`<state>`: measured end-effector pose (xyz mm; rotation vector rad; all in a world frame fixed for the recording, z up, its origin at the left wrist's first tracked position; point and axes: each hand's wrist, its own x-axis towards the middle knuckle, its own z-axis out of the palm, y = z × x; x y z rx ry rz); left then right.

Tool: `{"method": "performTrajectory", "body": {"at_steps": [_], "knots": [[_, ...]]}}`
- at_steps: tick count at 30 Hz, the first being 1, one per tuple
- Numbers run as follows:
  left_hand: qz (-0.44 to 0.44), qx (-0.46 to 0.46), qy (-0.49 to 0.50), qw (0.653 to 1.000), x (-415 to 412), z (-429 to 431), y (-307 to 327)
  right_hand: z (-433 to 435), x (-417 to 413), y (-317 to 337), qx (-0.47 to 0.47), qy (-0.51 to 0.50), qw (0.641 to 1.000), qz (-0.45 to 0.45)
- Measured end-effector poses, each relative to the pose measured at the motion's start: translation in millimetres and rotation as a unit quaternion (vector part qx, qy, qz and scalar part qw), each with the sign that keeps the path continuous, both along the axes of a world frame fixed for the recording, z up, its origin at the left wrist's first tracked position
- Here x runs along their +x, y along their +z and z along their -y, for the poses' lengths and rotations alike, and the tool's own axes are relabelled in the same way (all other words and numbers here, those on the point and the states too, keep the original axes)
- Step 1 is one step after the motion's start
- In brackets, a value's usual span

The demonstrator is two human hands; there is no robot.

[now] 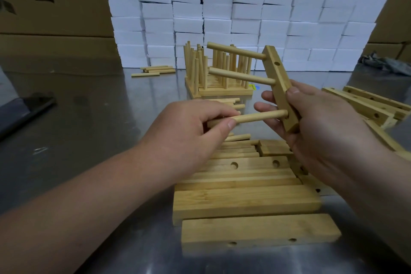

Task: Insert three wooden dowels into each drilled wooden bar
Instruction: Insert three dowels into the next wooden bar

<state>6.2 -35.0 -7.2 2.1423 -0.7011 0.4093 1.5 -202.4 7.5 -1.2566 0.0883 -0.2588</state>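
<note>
left hand: thumb and forefinger pinch the free end of a dowel whose other end sits in the lowest hole of the bar. right hand grips that bar's lower half, thumb on the near face and fingers curled behind. it holds the bar off the table, with the bar's top leaning toward 11 o'clock. an upper dowel and a middle dowel stick out of the bar toward 9 o'clock.

at 6 o'clock from the hands a stack of bars lies flat on the metal table, with loose dowels at its far edge. at 3 o'clock lie more drilled bars. at 12 o'clock finished bars rest with their dowels upright. at 10 o'clock lies a small pile of dowels. behind rises a wall of white blocks. cardboard boxes stand at 10 o'clock; their contents cannot be seen.
</note>
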Motion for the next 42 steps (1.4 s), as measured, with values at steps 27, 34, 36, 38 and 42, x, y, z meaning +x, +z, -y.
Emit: {"method": "performTrajectory", "body": {"at_steps": [27,34,36,38,42], "knots": [[0.075,0.028,-0.006,0.997,-1.7,5.4,0.8,-5.1,-3.4,-9.4,-0.103,0.023,0.992,0.074],[-0.012,0.000,-0.031,0.999,-6.6,7.1,5.8,-5.5,-3.9,-13.1,-0.134,0.020,0.986,0.094],[-0.025,-0.010,-0.027,0.999,-9.0,8.7,7.1,-5.6,-4.1,-13.0,-0.140,0.017,0.985,0.095],[-0.038,-0.016,-0.021,0.999,-10.0,10.1,7.7,-5.7,-4.1,-12.8,-0.138,0.016,0.986,0.091],[-0.069,0.001,0.002,0.998,-10.8,11.0,9.8,-5.9,-5.0,-12.9,-0.155,0.013,0.985,0.079]]}}
